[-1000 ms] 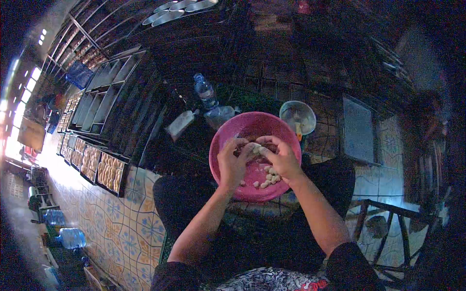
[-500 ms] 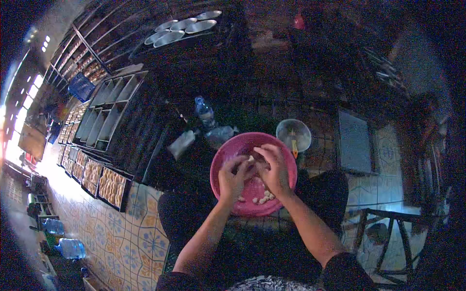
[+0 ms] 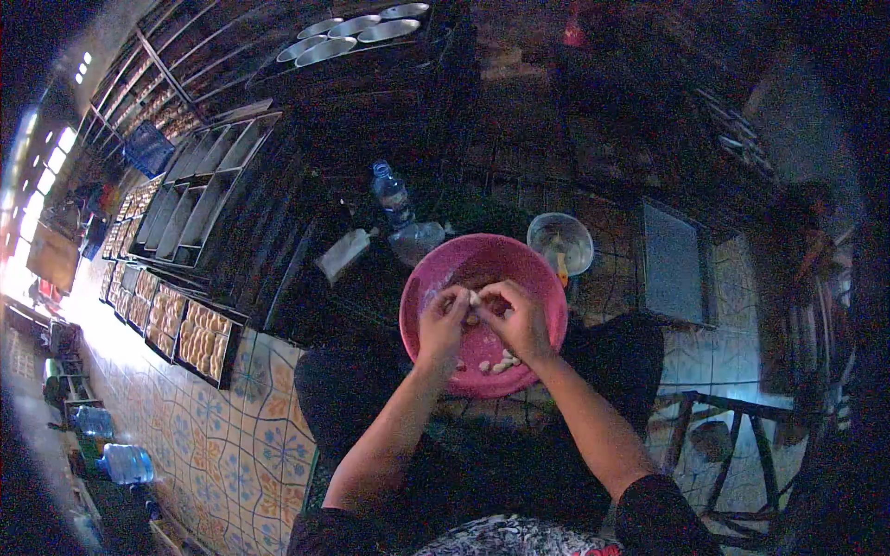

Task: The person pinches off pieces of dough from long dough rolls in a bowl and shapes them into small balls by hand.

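Note:
A pink basin (image 3: 432, 278) sits between my knees, and both hands work over it. My left hand (image 3: 442, 326) is closed, thumb and fingertips pinching one side of a small whitish piece (image 3: 475, 298). My right hand (image 3: 521, 324) pinches the same piece from the other side, so the fingertips of both hands nearly meet. The piece is too small to name its kind. Several similar pale lumps (image 3: 505, 362) lie on the basin floor below my right wrist.
Beyond the basin are a water bottle (image 3: 393, 196), a clear plastic bag (image 3: 417, 243), a white packet (image 3: 344, 254) and a metal bowl (image 3: 575, 243) with a yellow-handled tool. Trays of buns (image 3: 204, 343) line the left, near loaf tins (image 3: 181, 222). A flat tray (image 3: 672, 264) lies right.
My fingers have drawn together from a looser, spread pose into a two-handed pinch on the small whitish piece. The camera view has shifted slightly.

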